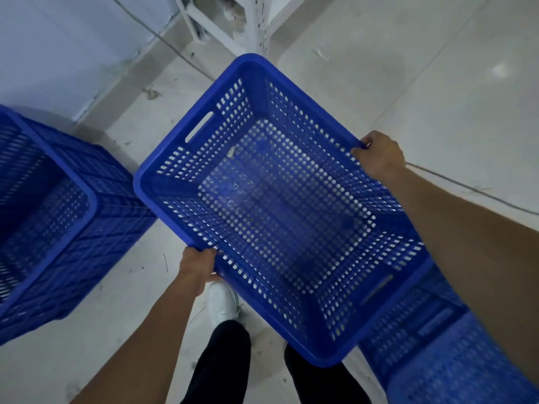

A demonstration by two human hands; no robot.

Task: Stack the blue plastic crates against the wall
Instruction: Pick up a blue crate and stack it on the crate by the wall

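Blue perforated plastic fills the middle of the view: an empty crate is held in the air above the pale floor, its open top facing the camera and its long axis running from upper left to lower right. The left hand grips the rim on the near left side, fingers curled over the edge and wrapped tight on it. The right hand grips the opposite rim at the far right, its fingers closed around the edge as well. Handle slots show in the crate's two short end walls, one at the upper left and one at the lower right. To the left, a second blue crate stands on the floor near the wall, well apart from the held one; whether it rests on another crate cannot be told. At the lower right, beneath the held crate and the right forearm, part of a third blue crate shows, partly hidden. A white metal rack post rises at the top centre, and a thin cable trails across the floor beside the wall. Below the held crate, dark trousers and a white shoe are visible.
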